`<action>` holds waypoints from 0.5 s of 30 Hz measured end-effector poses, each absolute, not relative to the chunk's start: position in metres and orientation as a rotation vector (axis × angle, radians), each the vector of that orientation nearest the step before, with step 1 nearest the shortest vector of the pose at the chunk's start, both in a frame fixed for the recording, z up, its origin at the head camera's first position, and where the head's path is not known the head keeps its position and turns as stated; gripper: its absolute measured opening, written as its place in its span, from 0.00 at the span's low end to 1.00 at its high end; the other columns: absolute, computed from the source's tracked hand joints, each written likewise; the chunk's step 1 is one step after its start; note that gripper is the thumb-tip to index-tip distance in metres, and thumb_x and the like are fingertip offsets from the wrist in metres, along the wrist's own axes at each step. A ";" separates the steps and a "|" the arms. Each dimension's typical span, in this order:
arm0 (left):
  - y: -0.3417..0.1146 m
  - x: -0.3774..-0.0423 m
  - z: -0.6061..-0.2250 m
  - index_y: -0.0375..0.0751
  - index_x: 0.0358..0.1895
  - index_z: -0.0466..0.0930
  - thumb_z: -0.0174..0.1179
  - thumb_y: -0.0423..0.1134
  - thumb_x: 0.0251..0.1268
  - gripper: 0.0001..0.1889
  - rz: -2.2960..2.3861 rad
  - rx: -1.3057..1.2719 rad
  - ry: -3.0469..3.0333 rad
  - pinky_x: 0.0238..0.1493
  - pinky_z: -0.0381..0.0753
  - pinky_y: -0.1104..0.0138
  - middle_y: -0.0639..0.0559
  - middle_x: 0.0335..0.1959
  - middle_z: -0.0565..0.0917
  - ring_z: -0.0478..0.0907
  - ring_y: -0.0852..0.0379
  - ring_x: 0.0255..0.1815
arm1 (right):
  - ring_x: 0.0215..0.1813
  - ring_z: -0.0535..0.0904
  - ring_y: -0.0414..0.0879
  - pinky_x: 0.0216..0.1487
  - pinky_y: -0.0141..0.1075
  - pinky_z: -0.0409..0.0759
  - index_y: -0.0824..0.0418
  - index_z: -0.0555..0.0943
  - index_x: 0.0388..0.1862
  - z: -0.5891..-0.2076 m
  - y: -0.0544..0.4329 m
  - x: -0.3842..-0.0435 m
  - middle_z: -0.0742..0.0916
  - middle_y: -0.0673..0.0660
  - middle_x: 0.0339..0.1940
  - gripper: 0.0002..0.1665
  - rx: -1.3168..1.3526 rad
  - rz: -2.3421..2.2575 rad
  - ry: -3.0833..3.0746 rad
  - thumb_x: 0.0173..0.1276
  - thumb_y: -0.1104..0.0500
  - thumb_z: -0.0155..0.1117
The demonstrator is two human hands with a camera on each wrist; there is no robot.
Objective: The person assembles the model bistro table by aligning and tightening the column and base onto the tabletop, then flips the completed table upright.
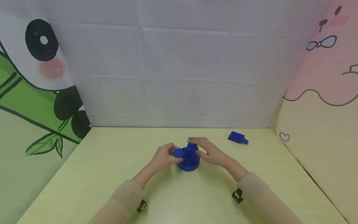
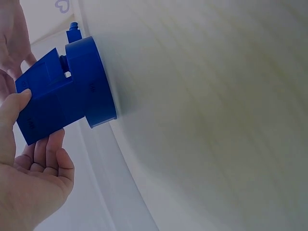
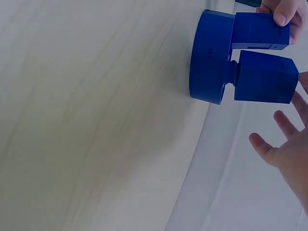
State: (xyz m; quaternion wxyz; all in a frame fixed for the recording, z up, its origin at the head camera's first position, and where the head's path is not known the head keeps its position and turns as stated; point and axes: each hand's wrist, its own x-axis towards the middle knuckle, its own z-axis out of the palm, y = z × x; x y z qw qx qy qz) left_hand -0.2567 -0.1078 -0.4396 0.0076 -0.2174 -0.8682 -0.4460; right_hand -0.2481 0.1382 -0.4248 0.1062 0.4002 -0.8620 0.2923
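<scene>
Two-handed, facing at the far left of the frame a side wall painted with a big dark eye, a pink cheek and green leaves. Reaching up from the lower left in a beige sleeve, wearing a black fitting by the cuff. Just left of centre, pinching a tilted blue block between the thumb and fingers of the left hand. Holding that block right at the rim of a round blue base; not being able to tell seating from mere overlap. Having that base standing on the pale yellow worktop, below the centre of the frame, and facing a creased white backdrop beyond. Slightly farther right, touching the end of a necked blue block with the right hand, spreading the fingers apart. Seeing, in the right wrist view, the narrow neck of that block meeting the base. At the lower right, wearing a second sleeve and a second fitting. Toward the back right of the worktop, having a loose blue piece lying on its side, well apart from the base, pointing its small tip toward the lower right. Along the right edge, facing a pink painted figure with a pale bow and, lower down, a purple heart.
</scene>
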 end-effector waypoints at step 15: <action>-0.109 -0.255 -0.438 0.39 0.39 0.79 0.75 0.41 0.44 0.19 -1.420 -0.692 -2.702 0.33 0.78 0.69 0.52 0.31 0.82 0.78 0.59 0.32 | 0.65 0.69 0.53 0.63 0.52 0.67 0.58 0.75 0.60 -0.428 0.137 -0.252 0.78 0.56 0.62 0.21 1.042 0.817 -2.623 0.68 0.62 0.59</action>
